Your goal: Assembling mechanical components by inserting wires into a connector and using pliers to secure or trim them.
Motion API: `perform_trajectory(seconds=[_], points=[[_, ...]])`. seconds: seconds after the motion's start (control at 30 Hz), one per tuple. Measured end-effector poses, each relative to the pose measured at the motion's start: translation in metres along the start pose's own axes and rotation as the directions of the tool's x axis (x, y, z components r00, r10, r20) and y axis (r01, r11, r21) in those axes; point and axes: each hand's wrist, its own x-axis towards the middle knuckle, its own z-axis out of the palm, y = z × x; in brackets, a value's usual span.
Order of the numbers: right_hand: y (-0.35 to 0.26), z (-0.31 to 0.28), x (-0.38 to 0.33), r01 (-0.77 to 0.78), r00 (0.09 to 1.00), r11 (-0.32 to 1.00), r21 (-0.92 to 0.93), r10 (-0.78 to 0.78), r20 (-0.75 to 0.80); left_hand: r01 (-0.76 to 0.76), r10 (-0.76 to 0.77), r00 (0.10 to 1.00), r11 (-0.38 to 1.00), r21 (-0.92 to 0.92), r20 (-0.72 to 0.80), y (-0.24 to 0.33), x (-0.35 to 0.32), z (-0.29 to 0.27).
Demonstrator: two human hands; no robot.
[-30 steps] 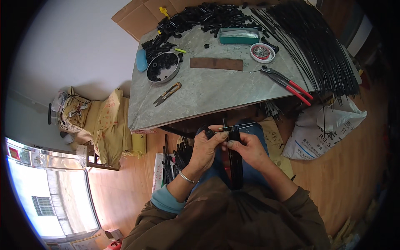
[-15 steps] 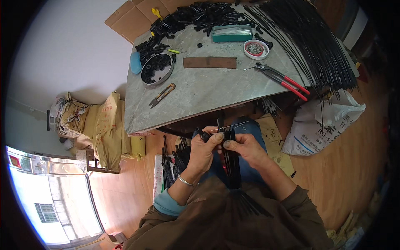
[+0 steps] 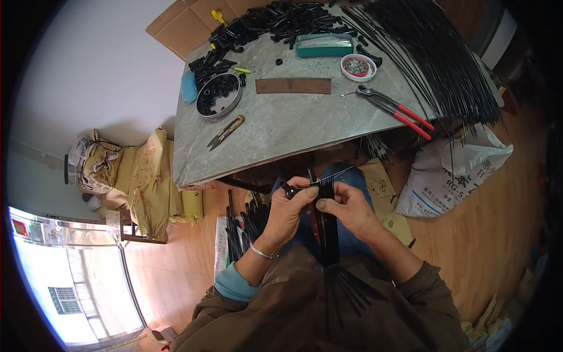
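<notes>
In front of my lap, both hands hold an upright bundle of thin black rods (image 3: pixel 328 240), which looks like an umbrella frame. Its lower end fans out over my brown clothing. My left hand (image 3: pixel 288 210) is closed at the bundle's upper left, thumb pressed against it, with a short black tubular piece (image 3: pixel 288 189) between its fingers. Opposite it, my right hand (image 3: pixel 350 210) pinches the rods with thumb and bent fingers. Fine bright wires or rod ends (image 3: pixel 346 172) stick out above the right hand. The fingers behind the bundle are hidden.
On the grey table (image 3: pixel 264 126) lie red-handled pincers (image 3: pixel 396 111), thread snips (image 3: pixel 227 132), a brown strip (image 3: pixel 293 86), a round tin of black caps (image 3: pixel 233 105), a green box (image 3: pixel 324 54), a dish of small metal parts (image 3: pixel 358 75), black handles (image 3: pixel 281 23) and long black rods (image 3: pixel 446 64).
The view has shifted slightly. Both hands keep their hold on the bundle, with small finger movements at its top. The rods' lower ends spread a little differently.
</notes>
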Motion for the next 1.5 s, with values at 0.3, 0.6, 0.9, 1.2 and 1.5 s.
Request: perform_trajectory(seconds=[0.3, 0.6, 0.9, 1.2, 1.5], points=[[0.006, 0.024, -0.006, 0.115, 0.976, 0.980, 0.162, -0.081, -0.202, -0.022, 0.052, 0.996, 0.919, 0.394, -0.067, 0.006, 0.006, 0.003], [0.007, 0.025, -0.003, 0.224, 0.958, 0.971, 0.087, -0.203, -0.202, -0.128, 0.132, 0.991, 0.987, 0.097, -0.031, 0.001, 0.034, -0.018], [0.002, 0.028, -0.002, 0.182, 0.971, 0.983, 0.030, -0.175, -0.160, 0.058, -0.072, 0.921, 0.997, 0.047, 0.383, 0.039, 0.056, 0.010], [0.008, 0.029, -0.004, 0.105, 0.988, 0.994, 0.032, -0.100, -0.119, -0.092, 0.012, 0.963, 0.954, 0.285, 0.270, 0.032, 0.054, -0.012], [-0.011, 0.022, -0.012, 0.117, 0.949, 0.992, 0.040, -0.100, -0.297, 0.034, -0.124, 0.952, 0.951, 0.308, 0.280, 0.043, 0.055, 0.025]])
